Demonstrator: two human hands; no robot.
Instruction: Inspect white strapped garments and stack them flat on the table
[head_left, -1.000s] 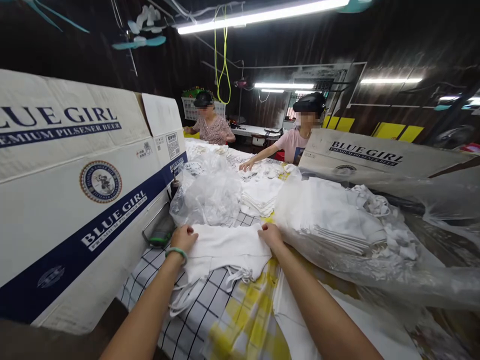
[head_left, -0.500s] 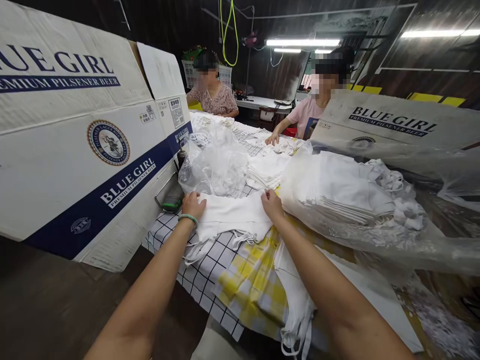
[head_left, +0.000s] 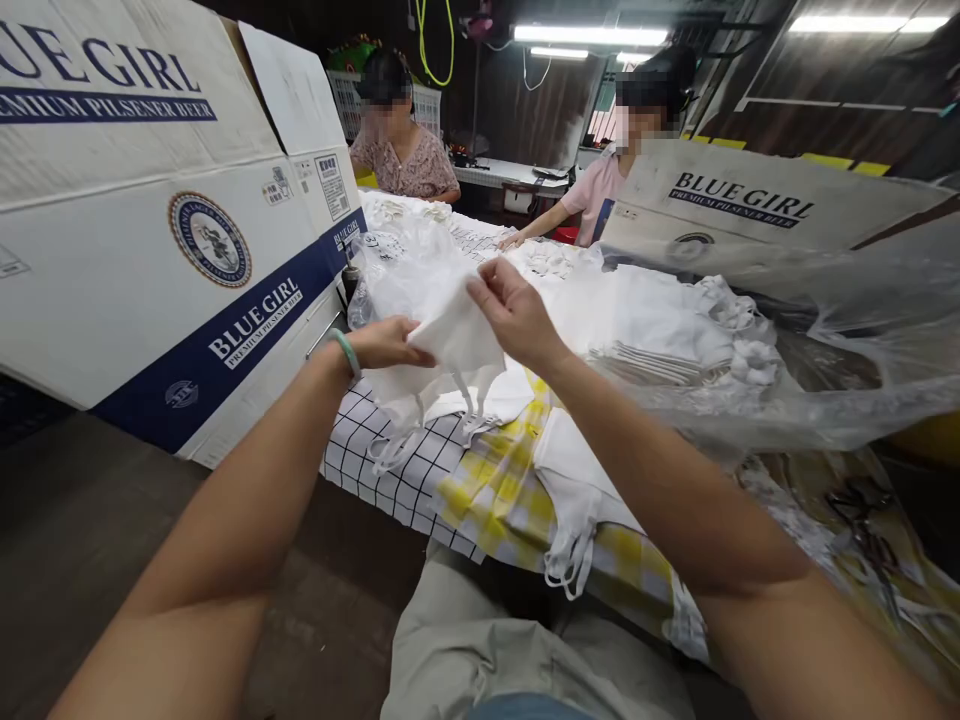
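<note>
A white strappy camisole (head_left: 459, 335) is lifted above the table, its thin straps dangling. My left hand (head_left: 390, 343), with a green bangle on the wrist, is closed on its left side. Thumb and fingers of my right hand (head_left: 516, 308) pinch its upper right edge. Beneath it, more white fabric (head_left: 514, 395) lies on the black-and-white checked cloth (head_left: 375, 440). To the right, another white strappy garment (head_left: 570, 455) rests on the yellow checked cloth (head_left: 491, 490), its straps hanging over the edge.
A large cardboard box (head_left: 112, 280) flanks the left side, and another box (head_left: 720, 200) stands at right. A clear plastic bag holds stacked white garments (head_left: 660, 320). Two people (head_left: 405, 160) sit across the table. Scissors (head_left: 862, 520) lie at far right.
The camisole has been raised off the table and now hangs between my hands, which have come closer together. The view has tilted down.
</note>
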